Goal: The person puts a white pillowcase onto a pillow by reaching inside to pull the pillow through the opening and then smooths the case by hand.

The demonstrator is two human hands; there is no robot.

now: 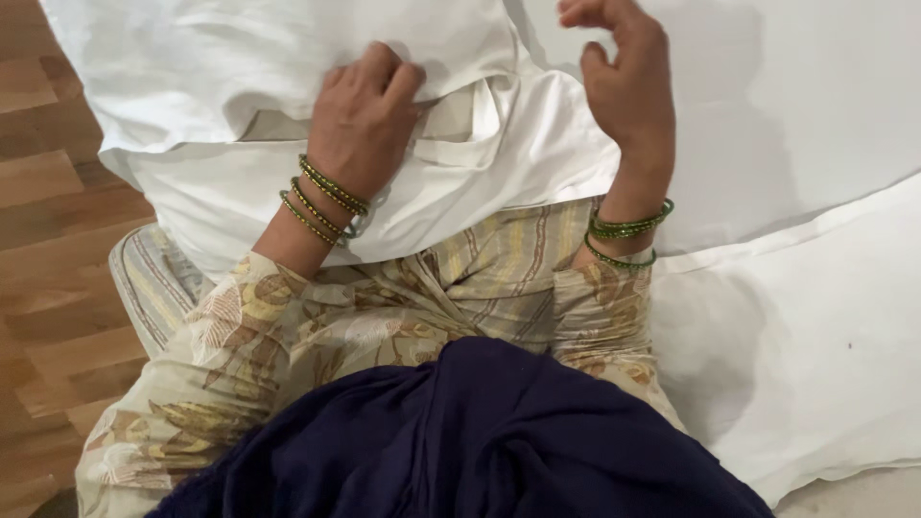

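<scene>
Head view, looking down onto lap and bed edge. Left hand (365, 115) palm-down on a white pillow (240, 58), fingers curled and clamped on the loose edge of its white pillowcase (480, 144). Pillow lying across the upper left, partly over the knees, one end overhanging the wooden floor (48, 240). Pillowcase mouth gaping just right of the left hand; pale inner layer showing in the opening, folded flap hanging below it. Cannot tell how far the pillow sits inside the case.

Right hand (624, 86) raised above the white sheet (796, 115), fingers bent and apart, thumb separate, gripping nothing; near the pillowcase's right edge but apart from it. Green bangles (321, 201) stacked on the left wrist, a second set of green bangles (628, 230) on the right wrist.

Second white pillow (815, 355) flat at lower right, just beside the right forearm, partly under the sheet's edge. Cream leaf-print sleeves (230, 336) covering both forearms; striped cream trousers (499, 269) between them. Dark navy cloth (480, 441) bunched across the lap at bottom centre.
</scene>
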